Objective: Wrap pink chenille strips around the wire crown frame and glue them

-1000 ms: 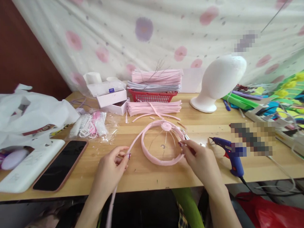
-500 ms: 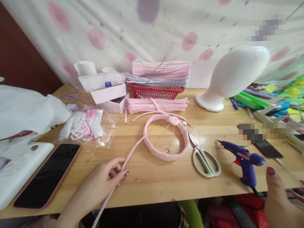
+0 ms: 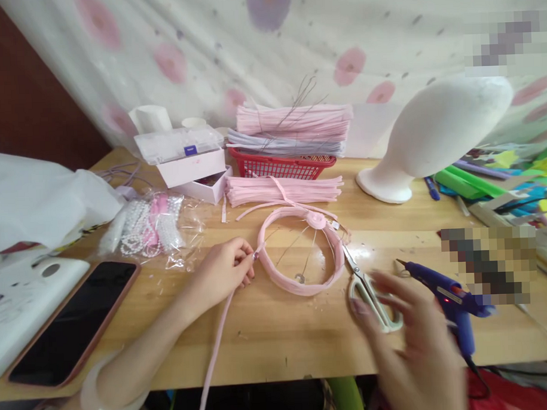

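Note:
A pink fuzzy ring [image 3: 298, 282] with thin wire spokes and a small pink disc lies on the wooden table [image 3: 278, 330]. From its left side a long pink strip [image 3: 218, 344] trails down over the table's front edge. My left hand [image 3: 222, 272] pinches this strip right beside the ring. My right hand [image 3: 413, 337], blurred by motion, hovers with its fingers spread above the pale-handled scissors [image 3: 370, 288], which lie just right of the ring. It holds nothing.
A blue glue gun [image 3: 451, 297] lies right of the scissors. A red basket [image 3: 281, 164] of pink strips, a bundle of pink strips [image 3: 284, 189], white boxes [image 3: 189, 160], a foam head [image 3: 437, 136], bagged beads [image 3: 151, 227], a phone [image 3: 73, 322] and coloured materials at the far right.
My right hand left the ring, the scissors now lie on the table, and the hand has come back over them. My left hand slid up the strip to the ring.

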The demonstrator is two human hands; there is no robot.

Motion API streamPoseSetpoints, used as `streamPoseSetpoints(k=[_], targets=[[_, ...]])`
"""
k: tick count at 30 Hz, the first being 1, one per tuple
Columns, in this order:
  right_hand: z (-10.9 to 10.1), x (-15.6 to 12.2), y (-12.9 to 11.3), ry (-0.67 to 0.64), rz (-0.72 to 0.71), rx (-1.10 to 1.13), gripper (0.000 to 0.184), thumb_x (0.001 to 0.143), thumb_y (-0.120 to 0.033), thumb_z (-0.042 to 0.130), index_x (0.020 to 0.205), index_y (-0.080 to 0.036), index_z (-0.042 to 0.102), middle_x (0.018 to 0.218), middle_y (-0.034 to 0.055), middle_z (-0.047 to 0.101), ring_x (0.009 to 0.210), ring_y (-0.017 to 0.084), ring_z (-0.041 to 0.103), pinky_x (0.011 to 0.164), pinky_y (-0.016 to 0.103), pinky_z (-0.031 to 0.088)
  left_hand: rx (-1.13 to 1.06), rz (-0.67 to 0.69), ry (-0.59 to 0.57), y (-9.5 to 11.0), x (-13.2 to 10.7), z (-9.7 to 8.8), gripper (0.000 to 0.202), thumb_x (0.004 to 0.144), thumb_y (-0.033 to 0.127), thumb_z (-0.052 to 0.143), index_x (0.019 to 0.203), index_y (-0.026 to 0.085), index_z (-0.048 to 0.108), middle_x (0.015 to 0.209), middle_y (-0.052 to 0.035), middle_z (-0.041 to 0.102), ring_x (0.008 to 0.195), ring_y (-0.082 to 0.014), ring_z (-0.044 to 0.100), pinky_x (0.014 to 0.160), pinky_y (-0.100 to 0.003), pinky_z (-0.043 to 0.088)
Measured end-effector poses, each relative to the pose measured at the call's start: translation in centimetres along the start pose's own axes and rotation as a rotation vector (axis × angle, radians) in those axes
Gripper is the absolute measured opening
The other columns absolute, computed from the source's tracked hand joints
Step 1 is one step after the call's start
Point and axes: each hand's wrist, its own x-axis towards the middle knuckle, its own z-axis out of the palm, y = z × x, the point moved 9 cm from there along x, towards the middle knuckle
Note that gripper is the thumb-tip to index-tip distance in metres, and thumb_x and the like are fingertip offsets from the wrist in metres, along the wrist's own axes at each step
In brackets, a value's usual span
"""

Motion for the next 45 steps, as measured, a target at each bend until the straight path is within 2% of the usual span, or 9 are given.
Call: streamPoseSetpoints(k=[3, 6, 10, 15, 24, 27, 33, 38, 45], targets=[[4.8, 1.2, -2.5, -0.097, -0.024, 0.07, 0.043, 0.094, -0.041, 0.065, 0.132, -0.023, 0.054, 0.119, 0.0126, 0.069, 0.105, 0.029, 0.069, 0.085, 0.044, 0.056, -0.03, -0.012, -0.015, 0.6, 0.5, 1.0, 0.014, 0.094, 0.021, 0.049, 0.079, 0.023, 0.05, 0.062, 0.0016, 0.07, 0.054, -0.0174, 0.069, 0.053, -0.028, 0.055], [6.9, 2.1, -2.3, -0.098, -0.008, 0.073, 0.033, 0.097, -0.032, 0.059, 0.128, -0.023, 0.053, 0.107, 0.0097, 0.072, 0.095, 0.026, 0.072, 0.08, 0.041, 0.057, -0.062, -0.004, -0.011, 1.4, 0.9, 1.6, 0.017, 0.096, 0.018, 0.048, 0.08, 0.023, 0.048, 0.059, 0.0015, 0.071, 0.051, -0.0166, 0.068, 0.052, -0.026, 0.054], [7.1, 2.3, -1.6, -0.126, -0.057, 0.028, 0.021, 0.099, -0.02, 0.049, 0.118, -0.024, 0.057, 0.099, 0.0073, 0.073, 0.085, 0.023, 0.072, 0.07, 0.035, 0.055, -0.106, 0.009, 0.063, 2.3, 1.7, 1.0, 0.018, 0.096, 0.014, 0.048, 0.081, 0.022, 0.047, 0.055, 0.0033, 0.069, 0.048, -0.0148, 0.067, 0.051, -0.023, 0.051], [6.7, 2.4, -2.4, -0.114, -0.17, 0.002, 0.024, 0.098, -0.014, 0.047, 0.117, -0.023, 0.059, 0.116, 0.0106, 0.07, 0.108, 0.025, 0.068, 0.087, 0.039, 0.054, -0.184, 0.002, 0.118, 2.4, 2.5, 0.7, 0.017, 0.097, 0.012, 0.044, 0.085, 0.023, 0.044, 0.051, 0.0061, 0.065, 0.045, -0.0142, 0.064, 0.046, -0.022, 0.051], [7.8, 2.5, -1.6, -0.193, -0.174, 0.054, 0.028, 0.097, -0.009, 0.039, 0.108, -0.022, 0.061, 0.099, 0.0061, 0.073, 0.092, 0.022, 0.071, 0.078, 0.035, 0.055, -0.25, 0.06, 0.131, 2.2, 5.2, 0.5, 0.016, 0.096, 0.015, 0.043, 0.083, 0.023, 0.044, 0.048, 0.0044, 0.064, 0.041, -0.015, 0.061, 0.045, -0.023, 0.049], [7.0, 3.3, -0.9, -0.175, -0.19, 0.013, 0.028, 0.099, -0.011, 0.039, 0.111, -0.021, 0.062, 0.109, 0.0088, 0.074, 0.1, 0.024, 0.071, 0.083, 0.038, 0.056, -0.249, 0.113, 0.164, 2.9, 3.4, -0.8, 0.011, 0.095, 0.017, 0.046, 0.085, 0.023, 0.046, 0.051, 0.0056, 0.064, 0.045, -0.0146, 0.061, 0.048, -0.024, 0.049], [1.1, 4.5, -4.6, 0.174, -0.229, 0.038, 0.016, 0.094, -0.021, 0.067, 0.11, -0.021, 0.067, 0.109, 0.0085, 0.07, 0.101, 0.022, 0.068, 0.087, 0.036, 0.056, -0.173, 0.314, 0.264, 5.1, -4.8, -0.9, 0.01, 0.096, 0.029, 0.051, 0.087, 0.026, 0.048, 0.055, 0.0059, 0.063, 0.051, -0.0156, 0.06, 0.051, -0.025, 0.046], [2.6, 3.8, -9.5, 0.0, -0.333, 0.239, 0.027, 0.097, -0.008, 0.06, 0.119, -0.021, 0.067, 0.107, 0.005, 0.071, 0.099, 0.014, 0.069, 0.088, 0.026, 0.055, -0.27, 0.299, 0.316, 5.9, -8.9, 1.2, 0.009, 0.095, 0.024, 0.058, 0.087, 0.028, 0.054, 0.056, 0.0056, 0.065, 0.051, -0.0164, 0.061, 0.053, -0.026, 0.046], [3.3, 3.2, -9.9, -0.042, -0.361, 0.331, 0.028, 0.095, 0.001, 0.057, 0.112, -0.018, 0.069, 0.097, 0.0046, 0.072, 0.087, 0.014, 0.067, 0.076, 0.028, 0.054, -0.414, 0.273, 0.218, 5.7, -9.3, 3.2, 0.011, 0.097, 0.03, 0.059, 0.086, 0.028, 0.057, 0.054, 0.0042, 0.065, 0.05, -0.0174, 0.061, 0.054, -0.027, 0.046]])
